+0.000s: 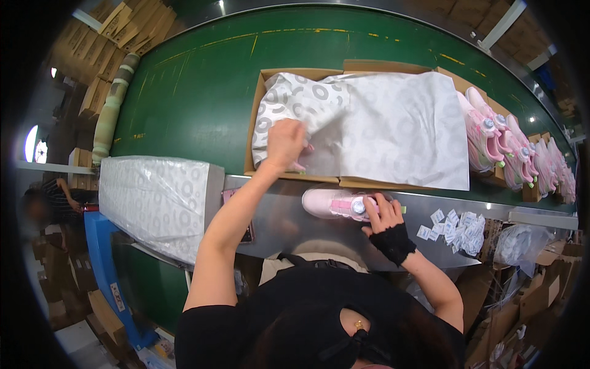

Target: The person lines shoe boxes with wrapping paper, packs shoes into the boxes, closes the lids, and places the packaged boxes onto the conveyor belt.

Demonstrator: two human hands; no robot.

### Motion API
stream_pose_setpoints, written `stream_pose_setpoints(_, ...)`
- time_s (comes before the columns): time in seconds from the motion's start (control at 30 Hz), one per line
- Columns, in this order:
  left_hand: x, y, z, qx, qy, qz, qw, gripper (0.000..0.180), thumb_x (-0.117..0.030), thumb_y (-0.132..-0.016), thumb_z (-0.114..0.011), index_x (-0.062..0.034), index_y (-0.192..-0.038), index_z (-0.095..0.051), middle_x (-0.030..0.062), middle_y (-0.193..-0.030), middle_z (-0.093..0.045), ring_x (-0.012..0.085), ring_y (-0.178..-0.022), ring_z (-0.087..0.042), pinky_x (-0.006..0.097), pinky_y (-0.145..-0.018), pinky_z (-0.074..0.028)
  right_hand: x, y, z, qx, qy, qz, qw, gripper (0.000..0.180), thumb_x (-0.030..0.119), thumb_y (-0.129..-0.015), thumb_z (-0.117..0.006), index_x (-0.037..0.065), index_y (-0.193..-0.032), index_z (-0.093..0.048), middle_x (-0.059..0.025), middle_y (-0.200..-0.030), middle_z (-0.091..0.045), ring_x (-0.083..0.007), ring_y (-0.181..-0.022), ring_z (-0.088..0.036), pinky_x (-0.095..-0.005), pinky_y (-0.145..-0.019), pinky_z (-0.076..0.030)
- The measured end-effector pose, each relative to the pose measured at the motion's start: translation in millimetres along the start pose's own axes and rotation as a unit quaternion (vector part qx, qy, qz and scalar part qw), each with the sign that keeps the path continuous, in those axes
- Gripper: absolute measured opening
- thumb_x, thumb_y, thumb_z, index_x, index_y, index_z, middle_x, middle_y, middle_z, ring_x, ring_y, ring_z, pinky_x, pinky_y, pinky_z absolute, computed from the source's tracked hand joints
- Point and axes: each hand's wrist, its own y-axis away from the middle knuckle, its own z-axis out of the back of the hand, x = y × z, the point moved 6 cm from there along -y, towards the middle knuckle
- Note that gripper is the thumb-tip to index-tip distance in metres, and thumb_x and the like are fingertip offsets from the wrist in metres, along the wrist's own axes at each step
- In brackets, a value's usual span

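My left hand (pixel 286 140) is inside an open cardboard shoebox (pixel 251 138), over patterned white tissue paper (pixel 298 92). Its fingers curl down toward the paper, and I cannot make out what is between them. A bit of a pink shoe (pixel 298 166) shows beside that hand, mostly covered by the paper. My right hand (pixel 386 215), in a black fingerless wrist covering, grips the heel end of a pink sneaker (pixel 326 203) with a round dial. This sneaker lies on the metal ledge in front of me, toe to the left. More tissue paper (pixel 405 135) drapes over the box's right part.
Several pink sneakers (pixel 485 132) line up in boxes at the right. Small white packets (pixel 458 230) lie on the ledge near a plastic bag (pixel 522 246). A stack of patterned paper (pixel 157 197) and a phone-like object (pixel 247 232) are at left. Behind is a green conveyor belt (pixel 190 104).
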Motion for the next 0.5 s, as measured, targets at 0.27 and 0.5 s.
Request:
stream_pose_setpoints(0.27, 19.9, 11.5, 83.1, 0.074, 0.697, 0.228, 0.676, 0.031, -0.027, -0.090, -0.046, -0.0010, -0.105, -0.055, 0.0066, -0.103, -0.059, 0.0159, -0.093, -0.055, 0.021, -0.078, -0.040, 2.1, -29.8, -14.9, 0.165, -0.035, -0.070, 0.983, 0.069, 0.021, -0.062, -0.070, 0.014, -0.123, -0.038, -0.0155, -0.106, -0.048, -0.0332, -0.077, -0.056, -0.0390, -0.076, -0.043)
stream_pose_setpoints(0.5, 5.5, 31.2, 18.4, 0.019, 0.019, -0.060, 0.998, 0.051, -0.039, -0.084, -0.049, -0.0028, -0.120, -0.045, 0.0192, -0.124, -0.042, 0.0319, -0.117, -0.038, 0.046, -0.097, -0.027, -6.3, -12.7, -36.3, 0.101, -0.182, -0.080, 0.975, 0.069, 0.018, -0.061, -0.070, 0.014, -0.123, -0.040, -0.0168, -0.108, -0.045, -0.0333, -0.099, -0.048, -0.0412, -0.086, -0.039)
